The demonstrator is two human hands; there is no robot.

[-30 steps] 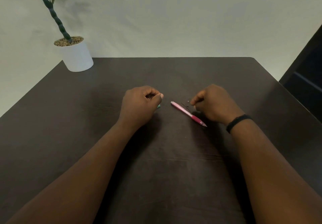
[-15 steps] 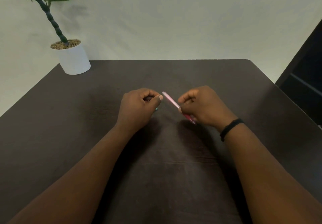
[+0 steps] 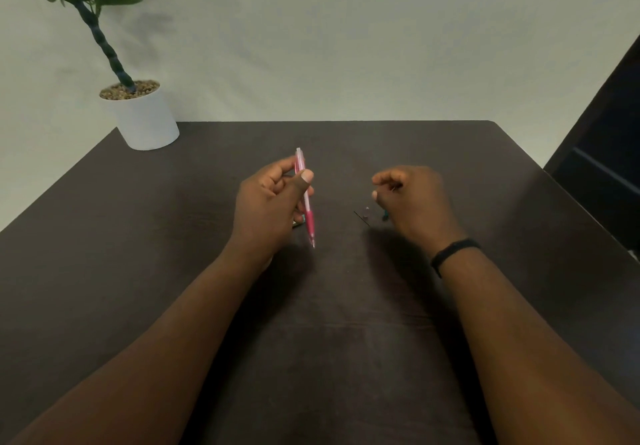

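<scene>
1. Pink pencil (image 3: 304, 198) sits centre frame, pinched by fingers of the left hand (image 3: 268, 209), long axis top to bottom, tip lowest.
2. Right hand (image 3: 412, 202) has curled fingers; whether they pinch anything, I cannot tell.
3. Thin dark lead (image 3: 361, 218) lies on the tabletop (image 3: 346, 306) between them, nearer the right hand.

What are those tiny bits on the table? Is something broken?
Perhaps taken apart, not clearly broken. A thin dark stick and a tiny grey bit lie loose on the dark wooden table beside the right grip, while the left grip holds the pink see-through plastic pencil.
</scene>
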